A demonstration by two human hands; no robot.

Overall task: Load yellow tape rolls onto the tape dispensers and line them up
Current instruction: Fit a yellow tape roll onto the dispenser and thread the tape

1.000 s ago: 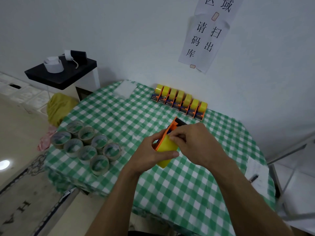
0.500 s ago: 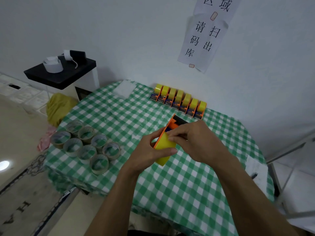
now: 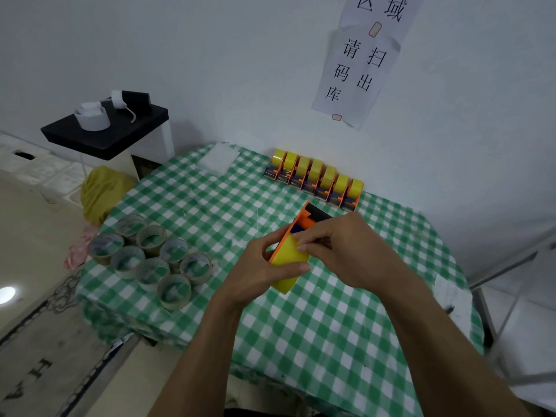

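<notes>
Both hands on one dispenser, held above the table (image 3: 331,332).
The left hand (image 3: 255,270) is wrapped round the yellow tape roll (image 3: 290,261), thumb across its face. The roll sits in the orange dispenser (image 3: 307,218), which pokes out past the fingers toward the wall. The right hand (image 3: 341,251) pinches the roll's top edge (what it nips is hidden). The loaded dispensers (image 3: 316,180) stand in a row by the wall.

Tilted orange dispenser (image 3: 304,219) with yellow tape roll (image 3: 288,260), in mid-air; seven loaded dispensers (image 3: 316,183) in a close row behind.
</notes>
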